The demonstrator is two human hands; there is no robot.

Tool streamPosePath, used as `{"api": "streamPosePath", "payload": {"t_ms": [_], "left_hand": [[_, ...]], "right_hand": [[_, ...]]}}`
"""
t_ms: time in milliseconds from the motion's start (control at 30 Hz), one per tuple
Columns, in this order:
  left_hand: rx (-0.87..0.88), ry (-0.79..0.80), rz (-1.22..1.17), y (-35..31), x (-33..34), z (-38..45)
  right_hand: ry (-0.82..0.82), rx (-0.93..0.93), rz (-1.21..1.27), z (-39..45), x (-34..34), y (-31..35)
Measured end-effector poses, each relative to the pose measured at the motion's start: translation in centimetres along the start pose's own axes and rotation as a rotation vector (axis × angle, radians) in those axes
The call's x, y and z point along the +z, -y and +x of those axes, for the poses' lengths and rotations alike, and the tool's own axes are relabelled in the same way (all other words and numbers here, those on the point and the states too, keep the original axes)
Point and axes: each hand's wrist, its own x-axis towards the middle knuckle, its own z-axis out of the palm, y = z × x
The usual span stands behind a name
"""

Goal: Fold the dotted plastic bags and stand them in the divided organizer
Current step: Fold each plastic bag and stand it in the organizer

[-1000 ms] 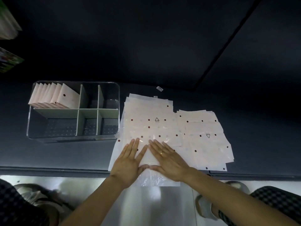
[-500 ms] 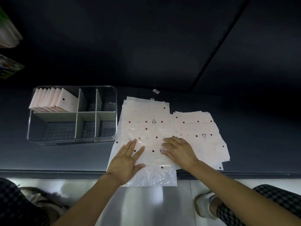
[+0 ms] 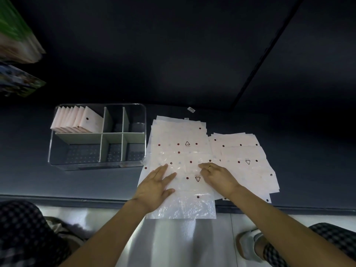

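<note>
A stack of white plastic bags with red dots [image 3: 179,139] lies flat on the dark table. The top bag [image 3: 190,182] hangs over the table's front edge. My left hand [image 3: 156,185] lies flat on its left part, fingers straight. My right hand [image 3: 219,176] rests on its right part with the fingers bent at the bag's surface; whether they pinch it I cannot tell. A clear divided organizer [image 3: 134,164] stands to the left. Several folded bags [image 3: 77,120] stand upright in its back left compartment.
A second pile of dotted bags [image 3: 248,155] spreads to the right of the stack. The table's front edge [image 3: 67,199] runs below the hands, with a pale floor under it. Coloured packages [image 3: 17,45] sit at the far left. A small label [image 3: 191,109] lies behind the bags.
My right hand moved from beside the left hand to the bag's right part and its fingers bent. The left hand stayed flat. More of the bag now hangs over the table edge.
</note>
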Motion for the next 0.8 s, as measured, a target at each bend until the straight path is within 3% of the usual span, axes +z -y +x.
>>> {"api": "streamPosePath", "payload": {"t_ms": [200, 333, 500, 600, 800], "left_hand": [[-0.03, 0.007, -0.081, -0.2, -0.3, 0.2], [-0.053, -0.096, -0.074, 0.0, -0.9, 0.3], [0.055, -0.242, -0.109, 0.4, -1.2, -1.0], [0.092, -0.204, -0.142, 0.9, -1.1, -1.7], [-0.164, -0.14, -0.591, 0.6, -1.5, -1.6]], "right_hand": [[-0.121, 0.074, 0.09, 1.0, -0.9, 0.1], [0.042, 0.105, 0.248, 1.1, -2.0, -0.6], [0.248, 0.048, 0.568, -1.6, -3.4, -0.6], [0.352, 0.056, 0.676, -2.9, -3.7, 0.0], [0.325, 0.233, 1.043, -3.7, -2.9, -0.7]]}}
